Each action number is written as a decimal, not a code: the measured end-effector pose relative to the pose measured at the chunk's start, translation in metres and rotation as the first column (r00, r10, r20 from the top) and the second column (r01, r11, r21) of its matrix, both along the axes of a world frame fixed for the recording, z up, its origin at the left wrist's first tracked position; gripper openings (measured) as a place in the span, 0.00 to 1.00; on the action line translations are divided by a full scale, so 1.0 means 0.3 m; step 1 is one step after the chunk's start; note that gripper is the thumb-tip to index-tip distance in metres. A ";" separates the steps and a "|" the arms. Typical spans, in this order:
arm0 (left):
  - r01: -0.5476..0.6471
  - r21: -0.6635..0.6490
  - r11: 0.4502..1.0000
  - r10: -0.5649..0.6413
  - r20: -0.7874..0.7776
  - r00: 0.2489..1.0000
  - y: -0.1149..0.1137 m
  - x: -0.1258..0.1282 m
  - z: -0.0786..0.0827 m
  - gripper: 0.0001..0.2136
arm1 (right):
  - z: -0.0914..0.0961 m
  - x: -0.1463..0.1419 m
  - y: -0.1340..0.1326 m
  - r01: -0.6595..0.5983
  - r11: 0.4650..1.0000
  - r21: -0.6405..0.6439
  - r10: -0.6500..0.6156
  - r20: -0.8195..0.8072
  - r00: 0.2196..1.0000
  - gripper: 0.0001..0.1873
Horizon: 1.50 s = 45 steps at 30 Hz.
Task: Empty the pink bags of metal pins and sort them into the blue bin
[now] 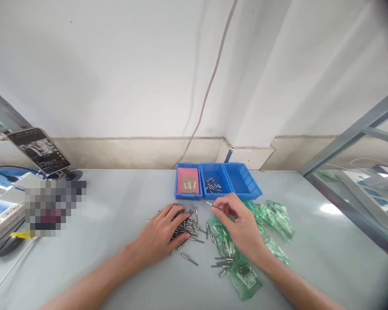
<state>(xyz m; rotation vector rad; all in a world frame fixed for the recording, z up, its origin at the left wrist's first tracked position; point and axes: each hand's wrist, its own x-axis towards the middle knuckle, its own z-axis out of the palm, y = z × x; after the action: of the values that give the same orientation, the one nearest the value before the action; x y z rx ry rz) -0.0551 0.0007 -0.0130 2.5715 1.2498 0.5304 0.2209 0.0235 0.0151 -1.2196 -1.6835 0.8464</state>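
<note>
My left hand (163, 234) lies palm down on a pile of small metal pins (190, 226), its fingers spread over them. My right hand (237, 221) hovers just right of the pile and pinches one thin metal pin (211, 204) between thumb and forefinger, its tip pointing left. Beneath and beside my right hand lie several green plastic bags (271, 217) holding more pins. Behind the hands stand three blue trays: the left tray (188, 183) holds a pink sheet, the middle tray (213, 183) holds loose pins, the right tray (244, 181) shows nothing inside.
The grey table (116, 206) reaches to a white wall. A phone (39, 150) on a stand leans at the far left, with cables and a blurred object below it. A metal frame (352, 137) and a glass panel run along the right side.
</note>
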 end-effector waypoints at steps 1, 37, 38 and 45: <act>0.000 0.004 1.000 0.000 0.005 1.000 0.000 0.000 -0.001 0.20 | 0.002 -0.001 0.000 -0.004 1.000 -0.009 0.004 -0.005 1.000 0.05; 0.005 0.006 1.000 -0.005 -0.017 1.000 -0.001 -0.003 -0.006 0.20 | -0.003 0.001 -0.005 -0.049 0.999 -0.005 0.049 0.104 0.993 0.08; 0.005 0.006 1.000 -0.005 -0.015 1.000 0.000 -0.004 -0.006 0.21 | -0.003 0.001 0.001 -0.035 0.997 -0.069 0.038 0.049 0.998 0.09; 0.001 -0.009 1.000 -0.001 0.003 1.000 0.000 -0.002 0.000 0.21 | 0.009 0.004 0.035 -0.013 0.934 -0.357 -0.120 -0.347 0.930 0.20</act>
<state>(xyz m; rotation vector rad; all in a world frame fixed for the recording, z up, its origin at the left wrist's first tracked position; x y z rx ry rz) -0.0558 0.0008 -0.0129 2.5628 1.2473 0.5271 0.2221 0.0339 0.0176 -1.2440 -1.2228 1.2966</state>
